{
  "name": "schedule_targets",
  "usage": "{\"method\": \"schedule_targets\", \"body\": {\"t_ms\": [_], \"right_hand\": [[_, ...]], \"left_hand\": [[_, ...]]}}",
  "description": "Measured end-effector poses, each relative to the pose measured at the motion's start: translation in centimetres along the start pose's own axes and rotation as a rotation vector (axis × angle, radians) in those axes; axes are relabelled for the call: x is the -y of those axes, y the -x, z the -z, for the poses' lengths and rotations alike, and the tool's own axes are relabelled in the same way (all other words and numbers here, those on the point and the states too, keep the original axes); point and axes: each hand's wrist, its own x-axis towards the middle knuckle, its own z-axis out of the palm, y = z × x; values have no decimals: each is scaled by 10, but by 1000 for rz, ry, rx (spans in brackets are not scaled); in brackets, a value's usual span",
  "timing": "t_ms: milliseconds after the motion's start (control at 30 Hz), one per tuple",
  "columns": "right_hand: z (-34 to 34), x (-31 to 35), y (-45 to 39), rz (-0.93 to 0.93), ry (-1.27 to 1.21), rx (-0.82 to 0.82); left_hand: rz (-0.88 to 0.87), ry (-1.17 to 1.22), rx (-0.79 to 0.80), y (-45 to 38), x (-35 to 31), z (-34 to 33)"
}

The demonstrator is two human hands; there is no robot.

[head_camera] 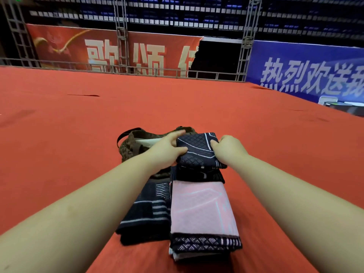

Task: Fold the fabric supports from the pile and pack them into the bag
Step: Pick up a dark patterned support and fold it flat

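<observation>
A folded dark navy fabric support (197,149) with white lines is held above the red floor by both hands. My left hand (167,147) grips its left edge, thumb on top. My right hand (228,147) pinches its right edge. Just behind and to the left lies a brown patterned bag (134,146) with a dark strap, its mouth open. Below the held piece is the pile: a pink support (202,209) on top of dark ones, and another dark striped support (145,211) beside it on the left.
A wide red carpet (78,125) covers the floor all around. A metal truss rail (122,69) runs along the far edge, with red and blue banners behind it. Some dark equipment (342,107) sits at the right edge.
</observation>
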Motion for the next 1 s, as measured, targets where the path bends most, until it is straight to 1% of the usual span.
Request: {"method": "schedule_targets", "body": {"t_ms": [200, 300, 367, 500, 667, 767, 900, 1000], "right_hand": [[-18, -13, 2, -18, 90, 21], [-26, -18, 3, -27, 118, 48], [-31, -22, 2, -44, 118, 55], [-33, -25, 3, -67, 36, 57], [-16, -24, 20, -28, -49, 26], [-7, -30, 41, -41, -118, 42], [0, -39, 81, -108, -242, 141], [3, -47, 109, -166, -247, 297]], "left_hand": [[14, -319, 70, 2, 21, -11], [58, -386, 91, 2, 26, -10], [91, -364, 104, 2, 29, -9], [106, -292, 99, 4, 31, -8], [92, -131, 26, 18, 25, 0], [157, -115, 12, 35, 24, 1], [267, -67, 39, 67, 28, -2], [339, -52, 59, 89, 32, -9]]}}
